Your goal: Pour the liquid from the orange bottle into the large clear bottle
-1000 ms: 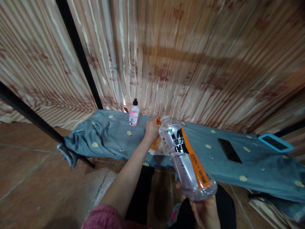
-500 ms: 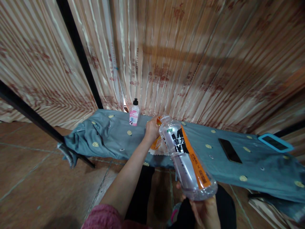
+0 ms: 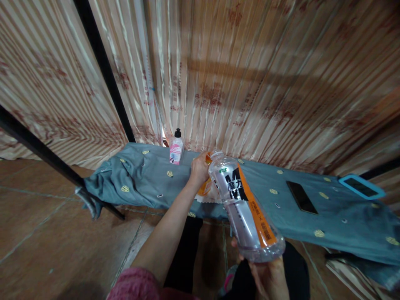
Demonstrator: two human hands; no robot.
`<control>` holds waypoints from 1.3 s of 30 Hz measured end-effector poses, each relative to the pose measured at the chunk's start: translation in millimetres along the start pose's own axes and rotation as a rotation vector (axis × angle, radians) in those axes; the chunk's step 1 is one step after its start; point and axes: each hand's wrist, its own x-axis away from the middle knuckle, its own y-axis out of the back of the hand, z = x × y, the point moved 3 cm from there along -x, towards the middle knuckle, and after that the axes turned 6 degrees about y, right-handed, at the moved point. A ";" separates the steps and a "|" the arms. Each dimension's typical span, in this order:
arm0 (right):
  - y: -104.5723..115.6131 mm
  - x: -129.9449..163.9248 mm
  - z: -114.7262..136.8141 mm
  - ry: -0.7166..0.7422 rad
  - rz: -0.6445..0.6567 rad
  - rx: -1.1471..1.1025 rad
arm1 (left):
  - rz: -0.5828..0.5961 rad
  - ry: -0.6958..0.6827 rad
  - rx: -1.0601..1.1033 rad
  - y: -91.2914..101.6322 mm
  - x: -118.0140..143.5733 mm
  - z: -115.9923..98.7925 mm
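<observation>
A large clear plastic drink bottle [image 3: 242,204] with an orange and black label lies tilted, its uncapped mouth pointing away from me. My right hand [image 3: 268,275] is closed around its lower end from beneath; the bottle hides part of the fingers. Beside the bottle mouth, my left hand [image 3: 199,168] is wrapped round an orange translucent container [image 3: 204,188], whose rim shows above the fingers. Bottle neck and container rim appear to meet, but I cannot tell whether they touch. The container is over a whitish scalloped mat [image 3: 208,199], partly hidden. No liquid stream can be made out.
A pink-labelled bottle with a black cap [image 3: 176,151] stands left of my hand on the narrow cloth-covered table [image 3: 150,175]. On the right lie a dark phone [image 3: 301,197] and a blue-framed device [image 3: 361,186]. Pleated curtains [image 3: 212,83] hang behind; dark poles [image 3: 106,71] rise at left.
</observation>
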 end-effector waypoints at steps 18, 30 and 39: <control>-10.9 7.3 3.8 0.031 -0.028 -0.024 | -0.020 -0.047 0.023 -1.8 0.0 3.0; 2.5 0.6 -3.5 0.055 0.059 -0.040 | -0.002 -0.032 0.026 -0.6 0.7 1.0; 16.5 -4.5 -8.5 0.042 0.098 -0.041 | -0.011 -0.030 0.039 -1.3 0.2 2.3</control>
